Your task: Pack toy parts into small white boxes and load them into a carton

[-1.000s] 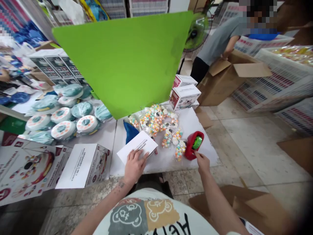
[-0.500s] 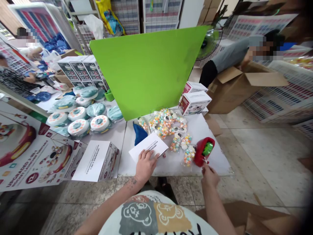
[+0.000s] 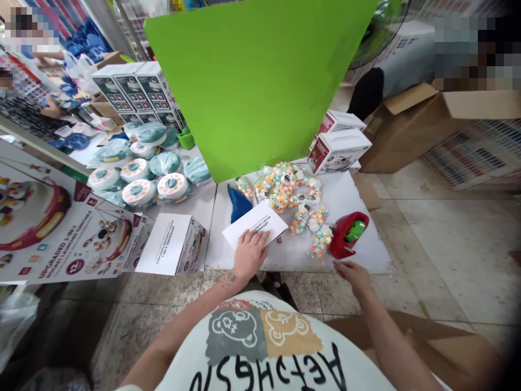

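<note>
drawn slightly nearer since the earlier frame, the right hand (image 3: 355,276) is just off the red plastic tape dispenser (image 3: 342,233), fingertips bunched; whether they pinch anything i cannot tell. the left hand (image 3: 250,252) rests half-spread atop the white rectangular cardboard box (image 3: 254,220), left on the white bench (image 3: 297,259). clear-bagged multicoloured pieces (image 3: 285,187) lie far right of it, before the bright-green flat panel (image 3: 264,87).
</note>
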A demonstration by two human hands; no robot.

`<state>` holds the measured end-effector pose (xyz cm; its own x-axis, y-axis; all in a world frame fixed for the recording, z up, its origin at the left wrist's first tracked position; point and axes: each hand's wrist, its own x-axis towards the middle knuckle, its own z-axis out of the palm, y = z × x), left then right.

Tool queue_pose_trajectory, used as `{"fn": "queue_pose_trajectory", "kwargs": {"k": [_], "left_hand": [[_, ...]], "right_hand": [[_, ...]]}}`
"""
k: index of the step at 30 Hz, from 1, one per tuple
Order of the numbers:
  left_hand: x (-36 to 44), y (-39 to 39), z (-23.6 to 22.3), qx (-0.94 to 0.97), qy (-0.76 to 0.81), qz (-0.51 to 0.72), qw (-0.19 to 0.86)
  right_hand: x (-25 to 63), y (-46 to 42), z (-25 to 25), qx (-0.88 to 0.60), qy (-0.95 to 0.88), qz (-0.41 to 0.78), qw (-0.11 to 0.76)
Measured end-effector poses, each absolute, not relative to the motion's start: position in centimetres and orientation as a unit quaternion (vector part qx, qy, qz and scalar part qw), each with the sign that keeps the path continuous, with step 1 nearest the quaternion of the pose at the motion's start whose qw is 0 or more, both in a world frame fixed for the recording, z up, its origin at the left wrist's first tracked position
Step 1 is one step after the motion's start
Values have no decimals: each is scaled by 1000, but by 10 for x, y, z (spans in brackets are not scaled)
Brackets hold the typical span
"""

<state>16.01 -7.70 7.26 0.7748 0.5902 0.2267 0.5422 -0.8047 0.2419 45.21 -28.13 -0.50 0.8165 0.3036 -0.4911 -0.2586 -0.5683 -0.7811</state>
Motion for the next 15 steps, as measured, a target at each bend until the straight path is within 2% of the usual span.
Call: {"fn": "queue_pose_trajectory", "kwargs": {"k": [3,7,11,15], "left_hand": [[160,-78,72,938,303,144,85],[161,-78,72,937,308,144,83],[160,-79,73,937,308,144,79],[159,-79,73,946,282,149,64]], "right_hand": [[397,-237,18,-709,-114,433,545],[328,-179,48,-591,-198,538,568],[305,-156,57,-537,-190,561,601],[304,-151,48,-547,-154,553,609]]}}
